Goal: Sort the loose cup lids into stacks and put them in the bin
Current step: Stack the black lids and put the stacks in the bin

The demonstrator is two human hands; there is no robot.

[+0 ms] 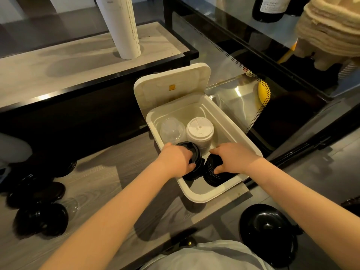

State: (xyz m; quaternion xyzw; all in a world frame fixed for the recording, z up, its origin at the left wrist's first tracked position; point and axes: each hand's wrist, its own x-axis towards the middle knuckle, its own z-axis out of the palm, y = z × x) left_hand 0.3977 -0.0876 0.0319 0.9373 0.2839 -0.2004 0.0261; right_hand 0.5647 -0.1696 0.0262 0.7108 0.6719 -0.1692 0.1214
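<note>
At far left we see loose black lids (41, 219) scattered on the wood-grain desk (109, 182), with one clear lid (71, 205) just beside them. Further back, a tall white tube (124, 30) stands on a raised shelf (58, 65). Near the centre, the white bin (196, 197) sits on the desk with its hinged cover (171, 84) tipped up behind it. Inside the bin, at the back, a stack of clear dome lids (172, 130) stands next to a stack of white lids (199, 129). In front of these we see the left grip (175, 158) with its fingers curled round the left black stack (195, 164), which stands tilted in the bin's near half. Just to the right, the right grip (233, 157) closes fingers and thumb over the right black stack (211, 177), which also lies inside the bin and touches its neighbour. To the right of the bin runs a glass case (243, 98), and at lower right a round black object (268, 230) lies below the desk edge; we cannot tell what it is.
</note>
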